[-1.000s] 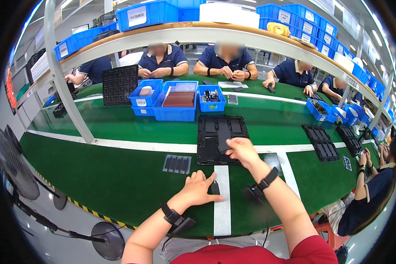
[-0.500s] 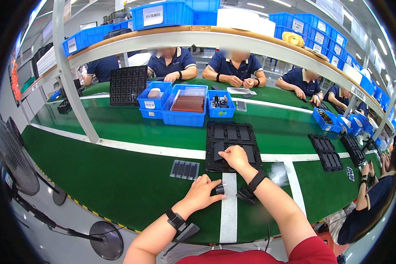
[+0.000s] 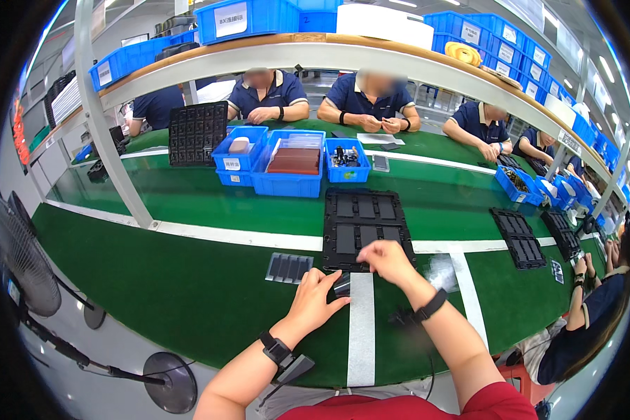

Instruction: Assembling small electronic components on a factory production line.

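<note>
In front of me lies a black plastic tray (image 3: 329, 234) with rectangular pockets, dark flat pieces lying in several of them. My right hand (image 3: 388, 260) hovers at the tray's near edge, its fingers curled together; whether anything is pinched in them is hidden. Just short of the tray, my left hand (image 3: 312, 301) has thumb and forefinger around a small, dark, glossy piece (image 3: 341, 285). A shallow clear holder (image 3: 289, 268) with several dark strips rests beyond the left fingers.
Blue bins (image 3: 290, 183) stand past the tray, one with brown sheets. A shelf post (image 3: 112, 140) rises at left. Black trays (image 3: 516, 238) lie to the right. People in dark shirts sit opposite, another person at right. A fan (image 3: 24, 259) stands beside the table.
My right hand has drawn back toward me from the tray's pockets to its near edge. My left hand has shifted slightly forward and left with the small dark piece.
</note>
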